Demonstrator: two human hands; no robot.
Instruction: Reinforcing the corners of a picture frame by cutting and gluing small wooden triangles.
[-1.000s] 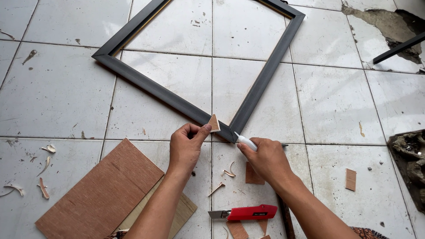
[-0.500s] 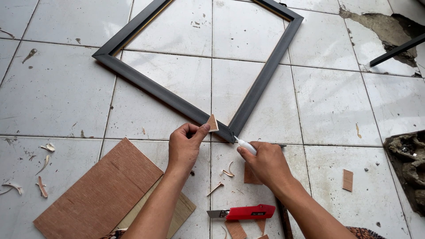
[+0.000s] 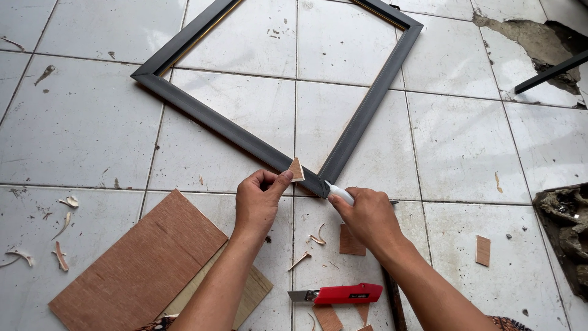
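A dark rectangular picture frame [image 3: 202, 116] lies flat on the white tiled floor, one corner pointing toward me. My left hand [image 3: 260, 202] pinches a small triangular wood piece [image 3: 296, 170] against that near corner. My right hand [image 3: 366, 216] grips a small white tube [image 3: 339, 193], its tip touching the frame's corner joint just right of the triangle.
A red utility knife [image 3: 337, 294] lies on the floor below my hands. Brown plywood sheets [image 3: 144, 263] rest at lower left. Small wood offcuts [image 3: 483, 250] and shavings [image 3: 61, 254] are scattered about. Broken floor and rubble [image 3: 566, 227] lie at the right edge.
Both hands stay at the frame's near corner; only a slight camera shift is visible.
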